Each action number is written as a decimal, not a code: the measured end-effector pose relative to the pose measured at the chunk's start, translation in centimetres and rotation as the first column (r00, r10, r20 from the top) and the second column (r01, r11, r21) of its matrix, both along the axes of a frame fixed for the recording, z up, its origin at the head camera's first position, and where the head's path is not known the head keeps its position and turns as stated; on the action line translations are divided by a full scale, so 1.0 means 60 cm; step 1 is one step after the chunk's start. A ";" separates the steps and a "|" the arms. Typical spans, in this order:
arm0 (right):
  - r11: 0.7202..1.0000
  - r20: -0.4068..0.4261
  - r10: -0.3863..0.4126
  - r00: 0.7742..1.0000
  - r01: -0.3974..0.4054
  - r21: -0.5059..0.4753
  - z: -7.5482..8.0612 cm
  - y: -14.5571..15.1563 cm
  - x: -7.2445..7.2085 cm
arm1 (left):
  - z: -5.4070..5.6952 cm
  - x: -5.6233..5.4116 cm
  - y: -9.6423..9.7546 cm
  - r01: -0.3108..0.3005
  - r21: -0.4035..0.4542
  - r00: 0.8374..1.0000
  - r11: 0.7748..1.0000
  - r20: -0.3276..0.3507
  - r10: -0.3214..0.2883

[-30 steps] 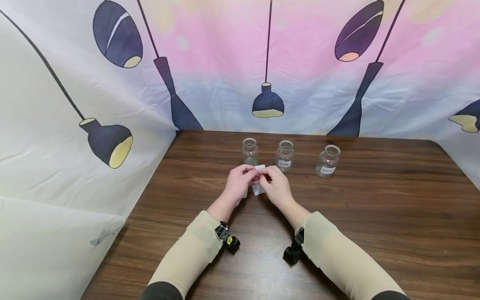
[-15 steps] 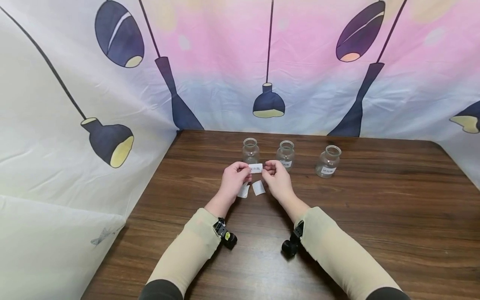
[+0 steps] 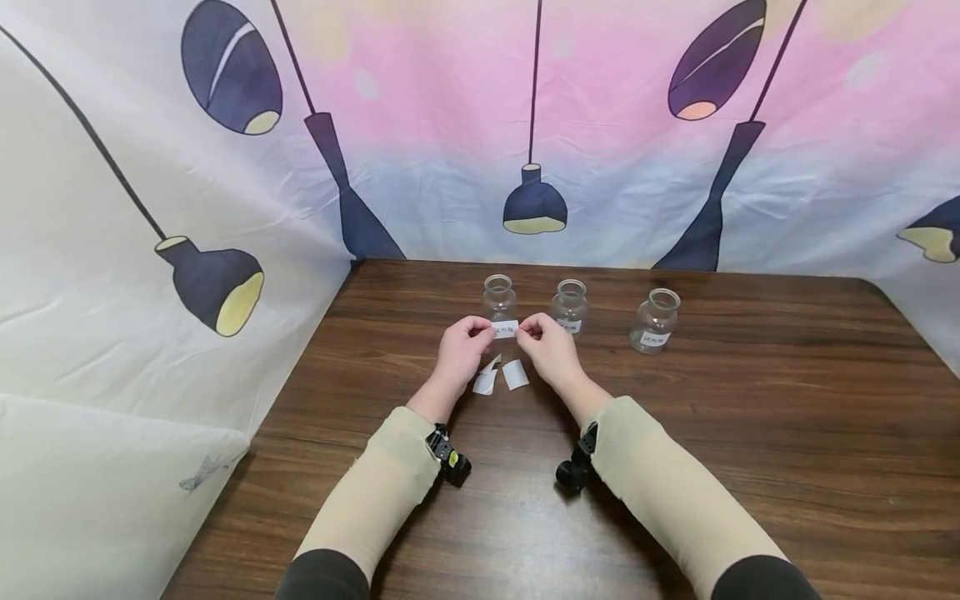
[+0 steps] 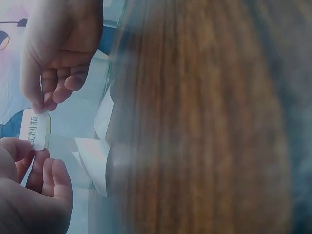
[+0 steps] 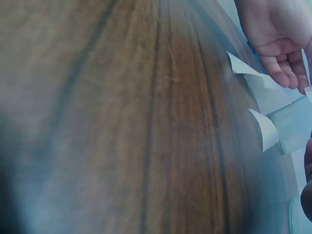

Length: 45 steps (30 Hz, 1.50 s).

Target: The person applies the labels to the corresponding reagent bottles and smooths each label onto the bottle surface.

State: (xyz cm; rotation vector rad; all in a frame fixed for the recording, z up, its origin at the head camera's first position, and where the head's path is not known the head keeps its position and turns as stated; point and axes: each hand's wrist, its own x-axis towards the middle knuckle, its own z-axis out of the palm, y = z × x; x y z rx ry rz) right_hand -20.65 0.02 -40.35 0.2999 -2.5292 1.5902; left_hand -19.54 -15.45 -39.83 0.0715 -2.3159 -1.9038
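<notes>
A white sticker label [image 3: 506, 329] printed with dark characters is stretched level between both hands, in front of the leftmost glass jar [image 3: 499, 297]. My left hand [image 3: 458, 350] pinches its left end between thumb and finger. At the other end, the right hand [image 3: 552, 350] pinches it the same way. In the left wrist view the label [image 4: 35, 129] stands upright, its print facing the camera. Whether it touches the glass I cannot tell. Below the hands, curled white paper scraps [image 3: 515, 375] lie on the table.
A second glass jar [image 3: 572, 298], partly behind the right hand, bears a similar label. Further right stands a third labelled jar [image 3: 656, 320]. All are on a dark wooden table [image 3: 750, 400], with a printed cloth backdrop [image 3: 450, 167] behind it.
The hands have moved apart and slightly forward, turning the label's print into view and bringing it before the leftmost jar. The paper scraps beneath are now more exposed.
</notes>
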 end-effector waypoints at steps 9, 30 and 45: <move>0.996 0.018 -0.016 1.000 0.014 0.094 -0.013 -0.011 -0.013 | -0.006 -0.011 -0.004 -0.041 -0.195 0.999 0.980 -0.029 0.037; 0.989 0.012 -0.032 0.999 0.030 0.145 -0.017 -0.021 -0.028 | -0.019 -0.030 -0.010 -0.080 -0.307 0.996 0.948 -0.059 0.065; 0.987 0.009 -0.010 1.000 0.009 0.159 -0.015 -0.026 -0.040 | -0.018 -0.038 -0.011 -0.097 -0.300 0.995 0.949 -0.053 0.085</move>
